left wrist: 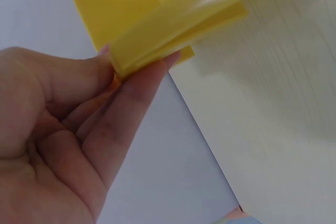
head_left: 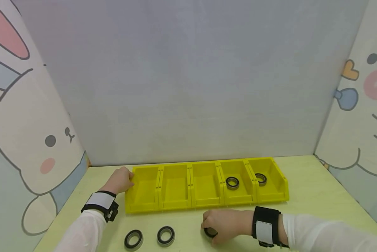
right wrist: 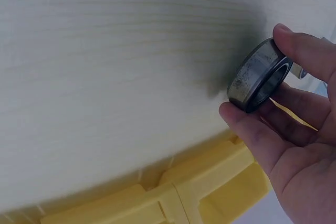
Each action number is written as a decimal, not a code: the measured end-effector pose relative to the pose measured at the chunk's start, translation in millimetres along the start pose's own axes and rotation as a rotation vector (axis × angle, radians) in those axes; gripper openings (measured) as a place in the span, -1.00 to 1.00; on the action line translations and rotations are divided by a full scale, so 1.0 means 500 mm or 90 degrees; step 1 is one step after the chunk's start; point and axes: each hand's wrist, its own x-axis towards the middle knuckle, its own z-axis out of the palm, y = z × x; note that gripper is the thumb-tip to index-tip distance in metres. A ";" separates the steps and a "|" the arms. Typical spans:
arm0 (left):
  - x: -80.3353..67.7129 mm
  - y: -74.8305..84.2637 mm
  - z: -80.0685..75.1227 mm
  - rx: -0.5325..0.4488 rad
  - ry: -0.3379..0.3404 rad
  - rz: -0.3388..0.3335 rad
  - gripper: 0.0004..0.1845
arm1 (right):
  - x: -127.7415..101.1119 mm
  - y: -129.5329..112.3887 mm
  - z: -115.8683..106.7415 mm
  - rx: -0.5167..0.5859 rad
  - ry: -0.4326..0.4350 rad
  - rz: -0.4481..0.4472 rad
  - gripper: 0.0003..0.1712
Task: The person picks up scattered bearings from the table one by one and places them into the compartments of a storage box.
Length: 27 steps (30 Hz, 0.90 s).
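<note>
Left hand (head_left: 120,180) reaches forward along the left side of the tabletop (head_left: 317,196), forearm in a white sleeve with a black-and-white wrist strap; its fingers (left wrist: 131,98) lie fairly straight and together, tips pressed against the outer left wall of the yellow bin row (head_left: 175,204), thumb on the wall's upper edge. Right hand (head_left: 224,224) lies low over the tabletop just in front of the bin row, forearm coming in from the right. Its fingers (right wrist: 252,129) and thumb pinch a black-and-steel bearing ring (right wrist: 257,77) by its outer rim; the ring is tilted on edge, at or just above the tabletop, and I cannot tell whether it touches. In the head view this ring (head_left: 209,232) is mostly hidden under the hand. Two more rings, the left loose ring (head_left: 133,239) and the right loose ring (head_left: 165,235), lie flat near the front edge, side by side but apart, left of the right hand. Bin row: five compartments; the fourth-bin ring (head_left: 232,182) and the fifth-bin ring (head_left: 260,178) each lie flat inside, the three left compartments show only yellow floor. Bare tabletop extends right of the bins up to the side panel, and a strip runs between the bins and the back wall.
</note>
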 end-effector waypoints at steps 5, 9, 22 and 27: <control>0.003 -0.004 0.004 -0.007 -0.001 -0.006 -0.64 | 0.002 -0.002 -0.048 0.028 -0.015 0.030 -0.50; 0.004 -0.004 0.005 -0.006 0.000 -0.007 -0.64 | 0.006 0.003 -0.081 0.021 0.012 0.053 -0.49; 0.006 -0.001 0.007 -0.001 -0.002 -0.006 -0.65 | 0.051 0.061 -0.144 -0.018 0.103 0.159 -0.48; 0.009 -0.001 0.006 0.001 0.000 -0.006 -0.60 | 0.075 0.096 -0.150 -0.015 0.135 0.199 -0.43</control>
